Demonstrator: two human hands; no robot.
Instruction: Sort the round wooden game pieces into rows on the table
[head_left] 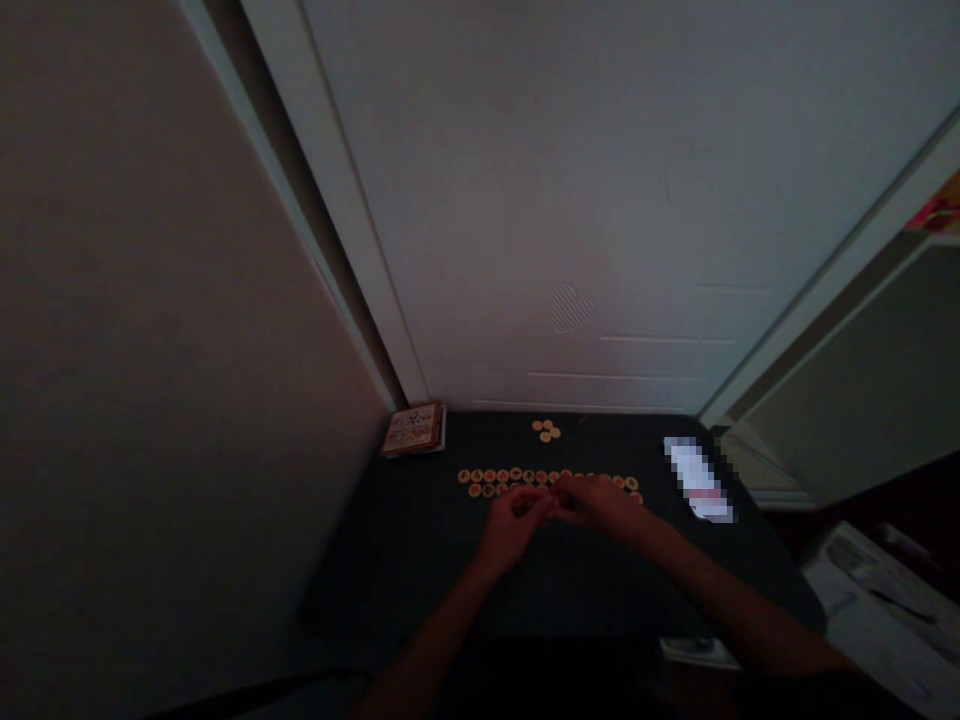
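Two rows of small round wooden discs (490,476) with red and dark markings run across the dark table. My left hand (515,518) is closed in a pinch just in front of the lower row. Its fingertips meet those of my right hand (596,503), which is also closed and covers part of the rows. Something small and reddish may be between the fingertips, but it is too dark to make out. Beyond the rows lies a small cluster of pale discs (546,430), with no markings that I can see.
A flat box or book (412,430) lies at the table's back left corner. On the right is a bright, pixelated object (699,480). A white door (480,200) rises behind the table (405,560), and a wall (150,350) stands on the left.
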